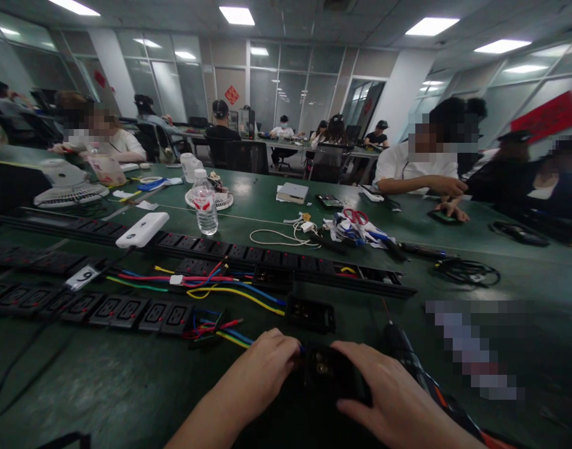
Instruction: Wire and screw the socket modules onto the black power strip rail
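My left hand (pixel 267 365) is closed on wires (pixel 234 338) where they run into a black socket housing (pixel 314 368); its fingertips are partly hidden. Around the other side of that housing curls my right hand (pixel 383 377), thumb below and fingers on top. Brass contacts show inside the housing. The wires lead back to a strip of black power outlets (pixel 140 313) on the left. Just beyond my hands lies a second black housing (pixel 310 313), joined to thick blue and yellow wires (pixel 262 299). A power screwdriver (pixel 405 352) with orange parts lies right of my right hand.
Beyond the wires stretches a long outlet strip (pixel 239 251), with a white power bank (pixel 143 229) on it. A water bottle (pixel 205 202), red-handled scissors (pixel 355 216) and a coiled black cable (pixel 468 271) lie on the green table (pixel 524 268). A co-worker (pixel 416 165) works across it.
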